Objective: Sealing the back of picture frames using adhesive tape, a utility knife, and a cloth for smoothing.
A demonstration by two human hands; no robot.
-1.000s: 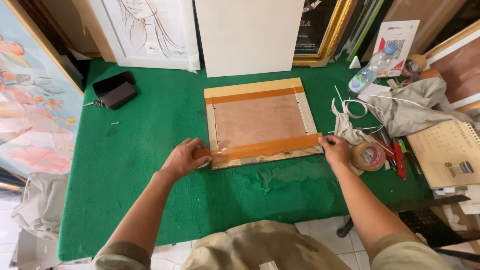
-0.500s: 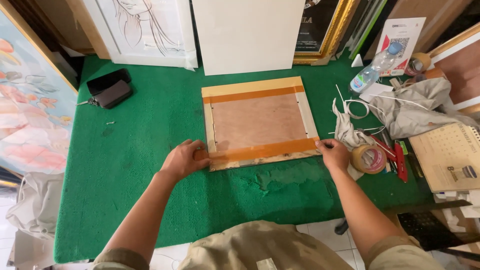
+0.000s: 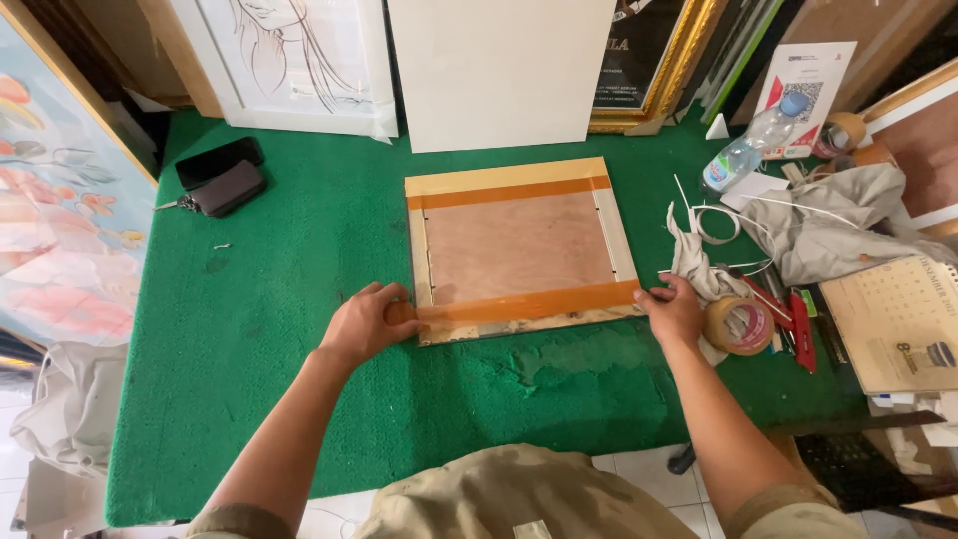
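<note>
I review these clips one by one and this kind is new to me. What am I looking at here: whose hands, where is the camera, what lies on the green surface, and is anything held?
There is no machine: a person works with bare hands, and the one camera sits on their head, looking down. On the green felt table lies a picture frame, back side up, with brown tape strips along its top and bottom edges. The left hand presses the near tape strip at the frame's left corner; the right hand presses its other end at the right corner. Neither hand has a closed grip on anything. Beside the right hand sit a tape roll, rags and tools. A plastic bottle lies further back, a dark wallet with keys to the left.
</note>
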